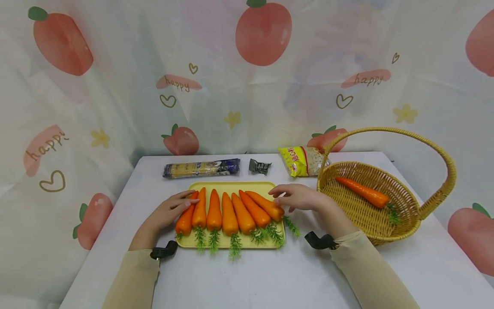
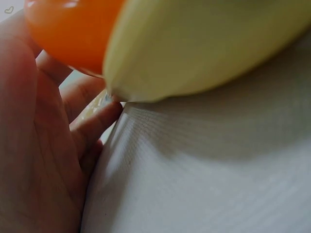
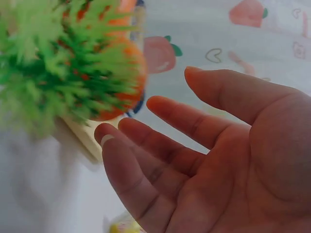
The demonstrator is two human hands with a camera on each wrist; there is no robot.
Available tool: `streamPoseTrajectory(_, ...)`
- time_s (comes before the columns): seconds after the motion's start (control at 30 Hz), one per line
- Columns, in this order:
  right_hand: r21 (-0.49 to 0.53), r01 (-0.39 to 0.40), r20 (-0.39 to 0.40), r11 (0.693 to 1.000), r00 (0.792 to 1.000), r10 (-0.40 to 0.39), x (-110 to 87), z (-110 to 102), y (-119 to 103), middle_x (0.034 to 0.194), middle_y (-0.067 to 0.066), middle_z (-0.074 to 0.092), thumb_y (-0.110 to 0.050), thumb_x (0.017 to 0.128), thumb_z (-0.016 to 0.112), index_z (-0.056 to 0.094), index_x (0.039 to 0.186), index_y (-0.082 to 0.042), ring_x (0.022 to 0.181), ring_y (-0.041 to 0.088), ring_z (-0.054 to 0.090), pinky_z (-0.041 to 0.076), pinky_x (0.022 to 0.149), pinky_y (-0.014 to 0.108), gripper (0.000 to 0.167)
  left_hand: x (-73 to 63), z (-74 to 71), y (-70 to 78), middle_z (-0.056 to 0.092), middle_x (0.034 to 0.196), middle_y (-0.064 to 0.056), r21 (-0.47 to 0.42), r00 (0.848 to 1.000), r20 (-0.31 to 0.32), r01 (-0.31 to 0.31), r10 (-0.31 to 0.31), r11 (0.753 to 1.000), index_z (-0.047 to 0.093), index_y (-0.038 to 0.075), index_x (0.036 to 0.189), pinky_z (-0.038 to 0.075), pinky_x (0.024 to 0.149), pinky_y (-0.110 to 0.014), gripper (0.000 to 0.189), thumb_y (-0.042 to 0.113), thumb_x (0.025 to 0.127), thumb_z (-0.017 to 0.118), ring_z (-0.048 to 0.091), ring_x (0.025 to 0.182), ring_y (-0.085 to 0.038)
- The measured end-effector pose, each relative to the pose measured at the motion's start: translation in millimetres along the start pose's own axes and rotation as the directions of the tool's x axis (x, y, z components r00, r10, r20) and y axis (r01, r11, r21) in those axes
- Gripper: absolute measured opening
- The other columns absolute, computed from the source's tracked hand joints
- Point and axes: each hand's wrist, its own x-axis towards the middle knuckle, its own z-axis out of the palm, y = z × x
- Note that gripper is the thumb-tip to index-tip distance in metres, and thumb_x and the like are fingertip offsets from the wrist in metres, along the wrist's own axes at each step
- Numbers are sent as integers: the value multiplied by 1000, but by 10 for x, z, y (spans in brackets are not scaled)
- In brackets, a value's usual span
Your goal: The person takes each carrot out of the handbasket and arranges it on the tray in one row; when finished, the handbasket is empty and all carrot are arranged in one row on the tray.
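Several orange carrots with green tops lie side by side on a pale yellow tray (image 1: 231, 184) in the head view. My left hand (image 1: 166, 212) rests at the tray's left end, its fingertips over the leftmost carrot (image 1: 186, 221). In the left wrist view, its loosely bent fingers (image 2: 95, 121) are beside the carrot and the tray's corner. Over the tray's right end is my right hand (image 1: 301, 197), fingertips close to the rightmost carrot (image 1: 268, 207). The right wrist view shows the palm and relaxed fingers (image 3: 184, 126) with nothing between them, near the green carrot leaves (image 3: 73, 73).
At the right, a wicker basket (image 1: 329, 219) with a tall handle holds one carrot (image 1: 364, 193). Along the back lie a long noodle-like packet (image 1: 200, 168), a small dark wrapped packet (image 1: 259, 166) and a yellow bag (image 1: 299, 162). A fruit-print curtain (image 1: 216, 107) hangs behind the white table.
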Motion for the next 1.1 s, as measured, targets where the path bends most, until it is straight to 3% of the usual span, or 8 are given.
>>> streamPoseTrajectory(0.27, 57, -1, -41, 998, 999, 3, -323, -209, -32, 138, 16, 57, -35, 99, 58, 55, 139, -19, 118, 34, 59, 56, 93, 44, 43, 1, 11, 4, 44, 154, -8, 6, 1000, -4, 10, -10, 1000, 68, 21, 129, 22, 118, -62, 33, 32, 104, 50, 34, 145, -37)
streamPoseTrajectory(0.5, 27, -6, -93, 1000, 996, 9, -650, -467, 85, 137, 10, 59, -40, 98, 60, 55, 139, -24, 115, 25, 62, 54, 97, 43, 44, 0, 12, 19, 44, 155, -7, 11, 1000, -5, 16, -16, 1000, 68, 21, 129, 22, 118, -62, 33, 32, 104, 50, 33, 145, -37)
streamPoseTrajectory(0.77, 11, 16, -137, 1000, 991, -14, -992, -791, 336, 137, 9, 58, -39, 99, 58, 56, 138, -19, 116, 26, 62, 54, 94, 39, 44, -1, 17, 13, 43, 155, -6, 23, 1000, -4, 27, -27, 999, 67, 25, 130, 22, 117, -64, 34, 36, 104, 49, 33, 145, -37)
streamPoseTrajectory(1.1, 1, -83, -177, 997, 981, 82, -1242, -1136, 705, 148, 19, 49, -44, 101, 53, 44, 148, -14, 114, 26, 65, 56, 95, 41, 57, 8, 29, 13, 43, 155, -7, 24, 1000, -4, 29, -29, 999, 67, 24, 130, 22, 117, -64, 34, 36, 104, 49, 33, 145, -37)
